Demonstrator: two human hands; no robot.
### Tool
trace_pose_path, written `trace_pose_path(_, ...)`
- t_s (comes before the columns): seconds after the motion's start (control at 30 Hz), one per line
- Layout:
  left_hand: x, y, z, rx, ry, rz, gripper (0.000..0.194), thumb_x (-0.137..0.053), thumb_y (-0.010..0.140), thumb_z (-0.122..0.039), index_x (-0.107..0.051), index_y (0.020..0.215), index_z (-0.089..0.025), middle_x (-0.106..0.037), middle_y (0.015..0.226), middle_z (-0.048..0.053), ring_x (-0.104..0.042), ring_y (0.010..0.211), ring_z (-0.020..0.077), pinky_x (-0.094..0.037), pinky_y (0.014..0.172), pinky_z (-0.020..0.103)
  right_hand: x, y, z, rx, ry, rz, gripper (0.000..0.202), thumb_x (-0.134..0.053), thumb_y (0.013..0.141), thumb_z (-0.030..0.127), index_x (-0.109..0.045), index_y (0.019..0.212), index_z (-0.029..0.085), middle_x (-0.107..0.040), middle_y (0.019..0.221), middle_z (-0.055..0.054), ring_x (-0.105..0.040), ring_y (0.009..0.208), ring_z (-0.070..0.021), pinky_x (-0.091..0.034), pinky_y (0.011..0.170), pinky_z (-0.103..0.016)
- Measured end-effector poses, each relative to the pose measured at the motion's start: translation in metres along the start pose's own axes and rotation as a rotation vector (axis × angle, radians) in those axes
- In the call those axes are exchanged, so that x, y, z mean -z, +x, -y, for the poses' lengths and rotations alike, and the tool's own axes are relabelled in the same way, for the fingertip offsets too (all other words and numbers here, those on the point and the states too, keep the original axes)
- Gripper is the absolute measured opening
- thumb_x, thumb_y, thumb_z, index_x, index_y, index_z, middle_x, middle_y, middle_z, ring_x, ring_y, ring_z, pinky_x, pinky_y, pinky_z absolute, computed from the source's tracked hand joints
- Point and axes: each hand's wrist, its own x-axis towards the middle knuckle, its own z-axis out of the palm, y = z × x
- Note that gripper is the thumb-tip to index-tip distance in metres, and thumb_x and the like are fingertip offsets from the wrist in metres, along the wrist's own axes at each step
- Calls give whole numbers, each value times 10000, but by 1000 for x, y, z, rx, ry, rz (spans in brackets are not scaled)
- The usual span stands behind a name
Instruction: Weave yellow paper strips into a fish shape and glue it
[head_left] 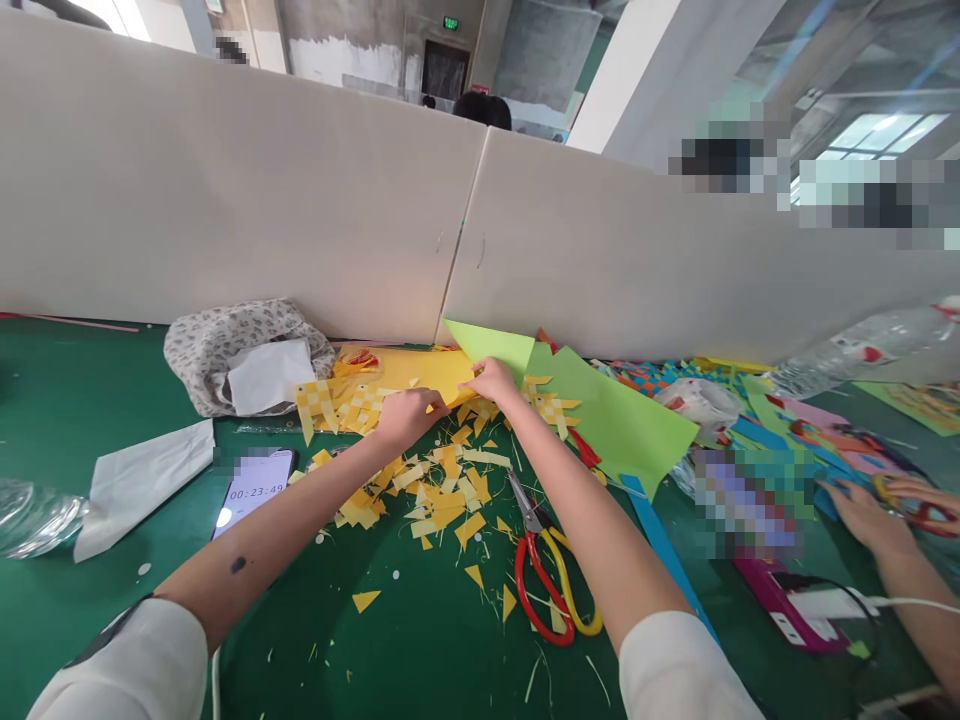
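Note:
My left hand (411,415) is closed, its fingertips pinching the near edge of a yellow sheet of paper (424,370). Close beside it, my right hand (493,383) grips the right end of the same sheet. Woven yellow-and-cream checked paper pieces (319,405) lie left of my hands, and a similar checked piece (553,408) is to the right. Below my hands spreads a heap of yellow paper scraps (446,500). Scissors (541,560) with one red and one yellow handle rest under my right forearm. Green paper sheets (615,410) lie to the right.
A white partition (300,190) borders the green table's far side. On the left are a patterned cloth bag (199,350), a phone (255,485) showing a timer and a clear bottle (37,520). A co-worker's hands (870,520) hold scissors at the right, near a magenta power bank (787,600).

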Motion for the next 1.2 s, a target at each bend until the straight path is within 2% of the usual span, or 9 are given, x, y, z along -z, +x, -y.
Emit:
trace_pose_path(0.2,-2,-8,15,-5,35,98,612,-591,735,-507,-439,1229,-178,-537,1242,140,-495,1130,301,-441,824,363,17,-21,33,151,-71,-88,373,-643,706,199,-535,1061,177,-647,887,-64,-603,833,-215,-433,637,-282)
trace_pose_path(0.4,-3,-9,26,98,41,174,610,-516,801,-456,-314,1308,-183,-537,1252,160,-551,1068,320,-459,796,395,74,-46,70,324,-72,-248,366,-539,789,121,-453,1133,212,-635,838,-28,-591,801,-192,-422,669,-283)
trace_pose_path(0.63,10,-9,19,134,-35,212,583,-470,830,-460,-349,1297,-134,-538,1228,214,-520,1110,347,-445,830,446,166,-110,76,475,98,-729,230,-555,793,167,-536,1021,180,-603,830,-8,-591,671,-116,-465,627,-250)
trace_pose_path(0.73,27,-27,-2,73,-144,204,657,-476,804,-531,-333,1321,-150,-394,1378,189,-410,1227,336,-426,898,435,180,-143,68,554,277,-1015,198,-498,830,157,-580,1010,150,-608,974,-62,-582,897,-138,-470,617,-202)
trace_pose_path(0.83,40,-64,-33,-59,-341,257,608,-476,813,-530,-308,1340,-276,-423,1388,52,-451,1216,202,-435,933,298,148,-176,51,355,489,-1055,217,-535,822,210,-622,1017,171,-650,1026,-63,-620,764,-132,-494,584,-237)
trace_pose_path(0.97,33,-125,-58,5,-1138,199,844,-666,721,-398,-170,1394,-282,-386,1401,111,-380,1271,249,-362,1020,393,60,-236,30,-7,854,-523,410,-532,816,355,-532,1219,278,-551,1248,-71,-633,886,-214,-552,690,-342)
trace_pose_path(1.03,24,-152,-57,123,-1337,148,914,-668,727,-342,-63,1411,-307,-353,1416,122,-416,1244,263,-387,1000,422,22,-273,24,-117,971,-287,482,-524,809,409,-470,1277,309,-496,1315,-64,-616,972,-237,-555,721,-344)
trace_pose_path(1.1,17,-176,-49,144,-1465,100,932,-635,757,-301,32,1406,-346,-349,1420,102,-460,1208,251,-413,982,420,-5,-308,22,-193,1053,-122,563,-476,829,441,-364,1356,275,-619,1153,-92,-617,980,-240,-554,728,-344)
trace_pose_path(1.2,12,-208,-36,160,-1455,56,884,-570,803,-264,75,1394,-393,-375,1408,64,-455,1218,240,-430,975,415,-25,-352,22,-298,1064,-55,587,-450,838,467,-332,1375,260,-683,1005,-93,-654,889,-225,-553,710,-324)
